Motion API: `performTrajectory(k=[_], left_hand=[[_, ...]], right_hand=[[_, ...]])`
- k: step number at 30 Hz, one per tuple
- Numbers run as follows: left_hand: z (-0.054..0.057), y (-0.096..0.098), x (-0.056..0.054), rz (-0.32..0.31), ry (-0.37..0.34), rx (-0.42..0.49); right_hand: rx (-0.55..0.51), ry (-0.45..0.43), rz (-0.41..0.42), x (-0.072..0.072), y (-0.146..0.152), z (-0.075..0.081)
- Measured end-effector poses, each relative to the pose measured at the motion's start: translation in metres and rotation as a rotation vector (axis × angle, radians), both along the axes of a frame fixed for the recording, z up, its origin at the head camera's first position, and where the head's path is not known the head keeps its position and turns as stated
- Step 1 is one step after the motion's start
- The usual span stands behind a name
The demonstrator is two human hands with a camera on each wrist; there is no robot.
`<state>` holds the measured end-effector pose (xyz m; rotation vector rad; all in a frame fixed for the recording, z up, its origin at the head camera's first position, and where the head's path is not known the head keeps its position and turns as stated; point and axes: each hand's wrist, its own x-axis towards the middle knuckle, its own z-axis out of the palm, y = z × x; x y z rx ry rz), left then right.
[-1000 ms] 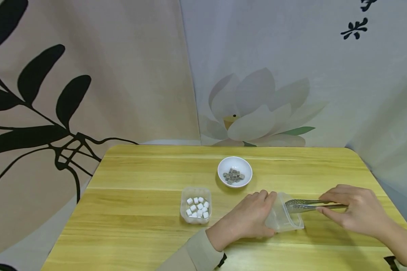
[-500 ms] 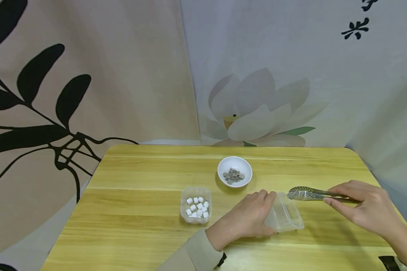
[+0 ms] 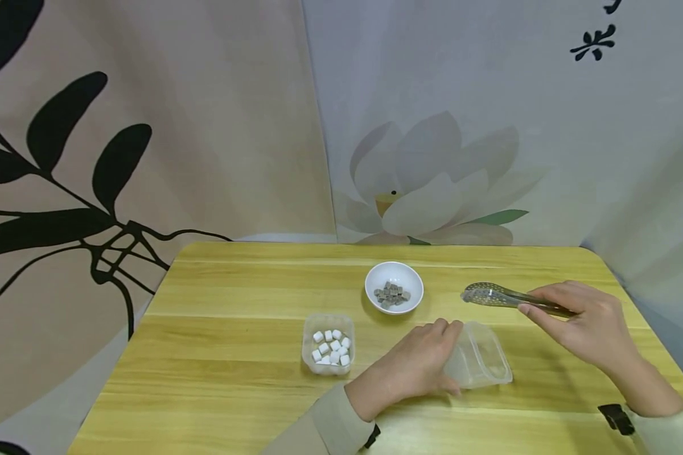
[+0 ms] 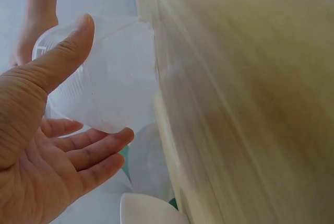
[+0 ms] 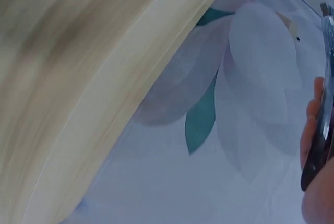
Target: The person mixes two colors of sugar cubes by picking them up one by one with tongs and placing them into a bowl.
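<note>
My left hand [image 3: 412, 366] grips a clear plastic container [image 3: 480, 357] lying tipped on its side, its mouth facing right. In the left wrist view, the thumb lies along one side of the container [image 4: 112, 72] and the fingers are at another. Above and behind that mouth, my right hand [image 3: 589, 319] pinches metal tongs [image 3: 492, 295] pointing left. Their perforated tips are close together; whether they hold something is too small to tell. A white bowl [image 3: 387, 272] with several small grey cubes [image 3: 391, 295] stands left of the tips.
To the left of my left hand, a second clear container [image 3: 329, 321] stands upright with several white cubes [image 3: 334, 347] in it. Everything rests on a wooden table [image 3: 233, 379]. Behind its far edge hangs a curtain [image 3: 233, 114] printed with leaves and a flower.
The tongs came out of the tipped container's mouth, then rose and moved away from me and left towards the white bowl. My left hand and its container have stayed nearly still.
</note>
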<state>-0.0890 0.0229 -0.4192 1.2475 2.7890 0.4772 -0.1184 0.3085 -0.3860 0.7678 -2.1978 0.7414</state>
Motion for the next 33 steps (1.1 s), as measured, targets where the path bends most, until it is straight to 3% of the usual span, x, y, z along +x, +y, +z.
performTrajectory(k=[6, 15, 27, 33], left_hand=[[-0.003, -0.001, -0.001, 0.009, -0.01, 0.015], [-0.006, -0.001, -0.001, 0.037, -0.013, 0.017], [-0.008, -0.001, 0.002, 0.086, -0.075, -0.01], [-0.008, -0.001, 0.003, 0.111, -0.082, -0.016]], right_hand=[[0.041, 0.002, -0.011, -0.023, -0.03, -0.004], [0.13, 0.057, 0.045, -0.049, -0.072, -0.008], [0.242, -0.061, 0.024, -0.05, -0.079, -0.022], [0.259, -0.075, 0.008, -0.046, -0.077, -0.024]])
